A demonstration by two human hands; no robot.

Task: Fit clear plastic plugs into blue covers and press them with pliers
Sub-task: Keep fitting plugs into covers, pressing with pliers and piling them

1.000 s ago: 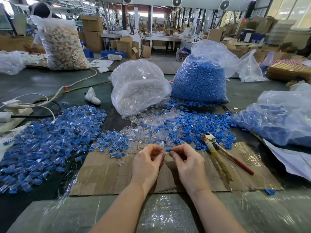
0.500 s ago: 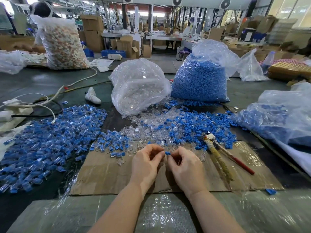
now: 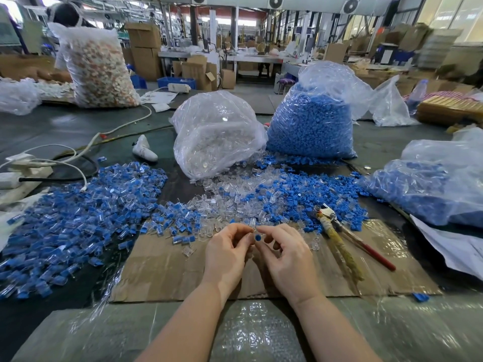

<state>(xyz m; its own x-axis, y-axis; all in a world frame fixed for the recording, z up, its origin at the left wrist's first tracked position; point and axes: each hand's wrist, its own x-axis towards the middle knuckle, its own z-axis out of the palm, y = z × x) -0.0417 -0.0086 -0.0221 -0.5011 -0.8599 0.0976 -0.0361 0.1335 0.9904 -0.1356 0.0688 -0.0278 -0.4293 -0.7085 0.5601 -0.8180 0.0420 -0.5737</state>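
- The left hand (image 3: 226, 253) and right hand (image 3: 286, 257) are meeting over the cardboard sheet (image 3: 162, 270), pinching a blue cover (image 3: 258, 237) and a clear plug (image 3: 252, 223) between fingertips.
- The pliers (image 3: 339, 239) are lying at the hands' three o'clock.
- Two bags, the clear bag (image 3: 217, 134) and the blue bag (image 3: 311, 126), are standing at twelve o'clock on the tabletop (image 3: 65, 126).

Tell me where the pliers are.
In the head view, the pliers lie untouched on the cardboard sheet, right of the right hand, their head at the loose blue covers' edge.
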